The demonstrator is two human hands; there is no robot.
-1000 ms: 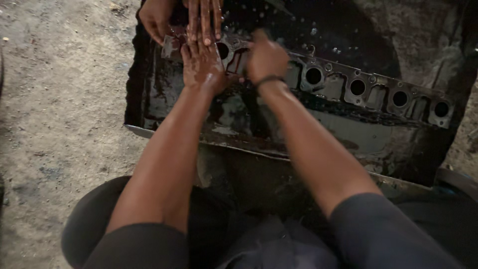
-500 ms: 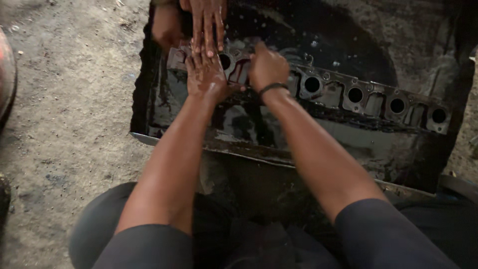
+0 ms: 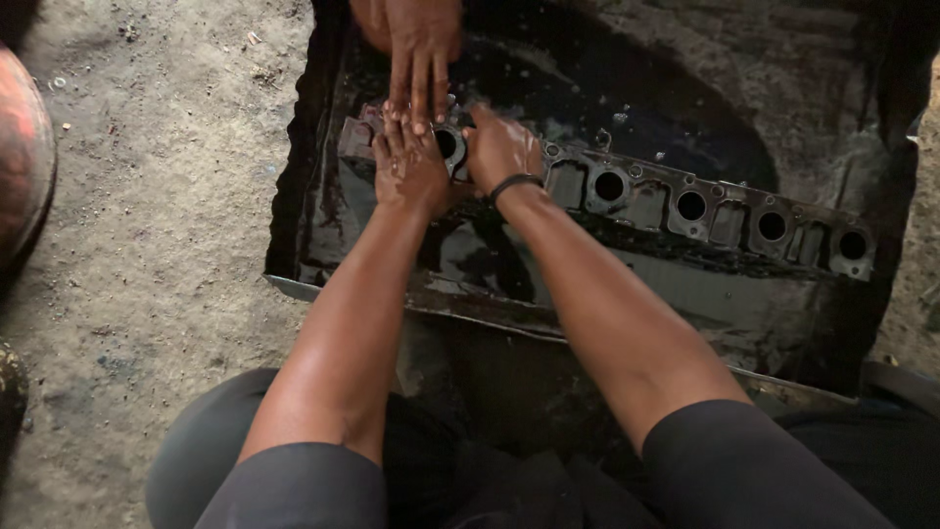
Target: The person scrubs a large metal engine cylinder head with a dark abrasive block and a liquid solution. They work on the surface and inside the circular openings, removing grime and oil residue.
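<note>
Both of the person's hands press on the near-left end of a long metal engine part (image 3: pixel 685 211), a dark oily casting with a row of round ports that lies slantwise in a shallow metal tray (image 3: pixel 294 279) of black liquid. The left hand (image 3: pixel 411 167) lies flat and open on the casting, fingers stretched forward, gripping nothing. The right hand (image 3: pixel 499 147) sits just beside it, curled over the top edge by the second port; whether it has a grasp on the metal or only rests there I cannot tell. A co-worker's hand (image 3: pixel 423 44) reaches in from the far side, its fingertips touching those of the left hand. By the look of it the wet handling is concentrated on this one end; the ports stretching off to the right of the right hand appear grimy and untouched, so most of the length seems still to be dealt with. Room is tight ahead, where the other hand crowds in, and the tray's left wall stands near the left hand; to the right the casting and tray lie open, and bare dirt ground (image 3: pixel 147 245) spreads beyond the tray's near rim.
</note>
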